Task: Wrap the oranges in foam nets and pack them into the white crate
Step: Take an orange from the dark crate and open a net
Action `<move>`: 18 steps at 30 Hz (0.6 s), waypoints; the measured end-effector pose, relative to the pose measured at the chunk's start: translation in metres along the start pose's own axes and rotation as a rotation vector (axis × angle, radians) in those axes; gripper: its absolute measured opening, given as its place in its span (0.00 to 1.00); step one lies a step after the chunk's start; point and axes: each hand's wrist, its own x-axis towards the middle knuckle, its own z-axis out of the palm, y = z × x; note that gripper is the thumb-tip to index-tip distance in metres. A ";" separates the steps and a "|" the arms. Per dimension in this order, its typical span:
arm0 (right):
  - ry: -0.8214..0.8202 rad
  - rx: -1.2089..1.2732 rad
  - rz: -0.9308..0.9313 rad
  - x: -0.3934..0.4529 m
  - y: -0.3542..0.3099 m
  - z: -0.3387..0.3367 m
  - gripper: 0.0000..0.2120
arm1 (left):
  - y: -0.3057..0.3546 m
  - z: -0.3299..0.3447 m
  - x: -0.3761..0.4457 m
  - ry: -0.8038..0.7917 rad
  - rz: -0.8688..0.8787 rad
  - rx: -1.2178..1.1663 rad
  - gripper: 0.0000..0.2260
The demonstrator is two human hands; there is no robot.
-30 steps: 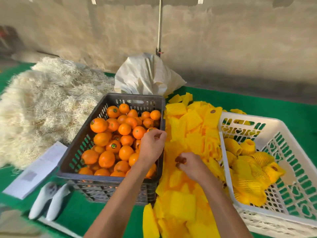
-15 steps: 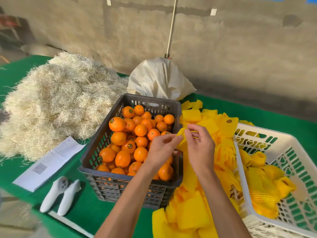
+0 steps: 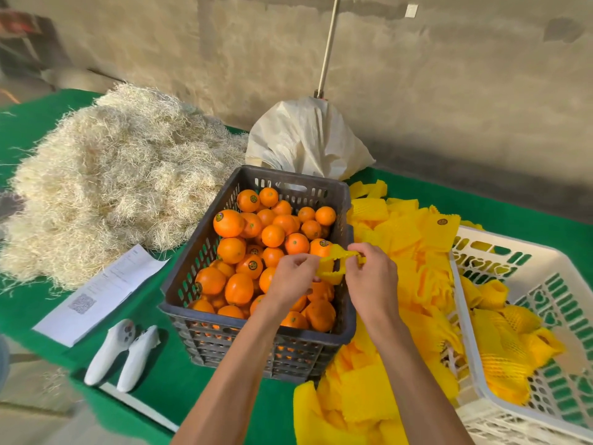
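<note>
Foam net: light, soft, stretchy; your left hand and right hand pinch its opposite edges, so spread gently.

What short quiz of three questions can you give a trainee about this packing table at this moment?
1. True or false: both hands pinch one yellow foam net above the dark crate.
2. What lies in the white crate? A) bare oranges B) oranges already in yellow nets C) straw
3. Fill in: the pile of loose foam nets lies between the dark crate and the ____ crate.

Key
1. True: the left hand and the right hand each pinch an end of it, and no orange is in it yet.
2. B: the wrapped oranges lie there.
3. white
</note>
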 end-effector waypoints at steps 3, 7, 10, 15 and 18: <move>0.027 -0.032 -0.015 -0.001 0.003 -0.001 0.13 | -0.001 0.007 0.001 -0.150 -0.152 0.033 0.11; 0.040 0.013 0.058 0.002 0.013 -0.008 0.14 | -0.011 0.005 0.007 -0.091 -0.185 0.099 0.22; 0.043 0.040 0.047 0.004 0.014 -0.012 0.14 | -0.021 0.001 0.011 -0.143 -0.122 0.457 0.16; 0.054 0.071 0.040 0.001 0.009 -0.014 0.13 | -0.023 0.012 0.010 -0.367 -0.231 0.865 0.24; 0.049 0.078 0.054 0.002 0.012 -0.019 0.13 | -0.023 0.012 0.011 -0.319 -0.162 0.913 0.21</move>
